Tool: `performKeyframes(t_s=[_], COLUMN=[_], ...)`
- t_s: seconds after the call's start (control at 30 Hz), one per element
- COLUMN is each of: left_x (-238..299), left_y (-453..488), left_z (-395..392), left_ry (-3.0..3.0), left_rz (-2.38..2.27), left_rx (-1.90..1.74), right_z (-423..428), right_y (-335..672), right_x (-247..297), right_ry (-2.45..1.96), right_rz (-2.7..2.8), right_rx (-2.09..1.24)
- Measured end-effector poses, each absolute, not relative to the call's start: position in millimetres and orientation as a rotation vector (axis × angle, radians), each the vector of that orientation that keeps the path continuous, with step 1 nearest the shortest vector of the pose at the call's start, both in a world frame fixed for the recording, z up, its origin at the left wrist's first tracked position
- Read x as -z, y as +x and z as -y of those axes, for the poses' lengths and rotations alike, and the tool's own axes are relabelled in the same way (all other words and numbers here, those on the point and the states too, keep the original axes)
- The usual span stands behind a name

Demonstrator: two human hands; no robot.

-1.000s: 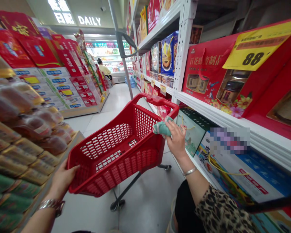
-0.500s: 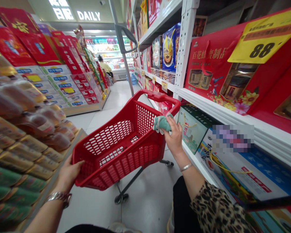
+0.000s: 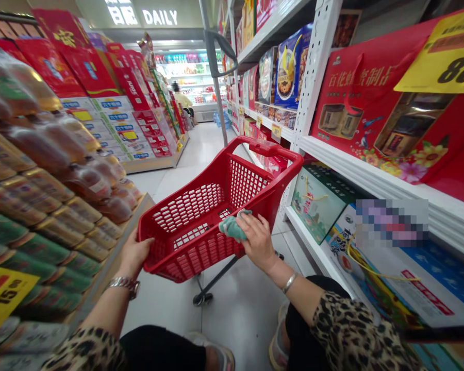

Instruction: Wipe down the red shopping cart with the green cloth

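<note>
A red plastic shopping cart basket stands tilted in the aisle in front of me. My left hand grips its near left rim, fingers curled over the edge. My right hand presses a crumpled green cloth against the basket's right rim, fingers closed on the cloth. The basket is empty inside. Both my wrists wear metal bands.
Shelves with red and blue gift boxes run along the right; a yellow price tag hangs at the upper right. Packaged goods fill the left display. A grey pole rises behind the cart. A person stands far down the aisle.
My right hand has slid the green cloth down along the right rim toward me. The view has shifted left and the cart now sits closer to the middle.
</note>
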State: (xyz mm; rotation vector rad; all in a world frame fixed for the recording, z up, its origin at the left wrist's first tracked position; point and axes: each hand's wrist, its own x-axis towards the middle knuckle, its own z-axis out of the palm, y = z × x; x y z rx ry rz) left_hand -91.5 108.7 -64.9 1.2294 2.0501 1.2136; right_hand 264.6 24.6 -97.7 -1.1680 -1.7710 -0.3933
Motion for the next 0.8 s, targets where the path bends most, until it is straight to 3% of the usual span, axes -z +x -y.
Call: performKeyframes(t_s=[0.57, 0.8], left_x=[77, 86], left_y=[-98, -102], left_z=[-110, -115], left_ry=[1.183, 1.199], left_rz=[-1.989, -1.891], left_rx=[-1.209, -1.245], right_z=[-4, -14], right_y=[165, 169], right_x=[110, 110], right_ry=[-0.615, -0.612], right_rz=[2.140, 1.991], right_rx=[0.608, 0.727])
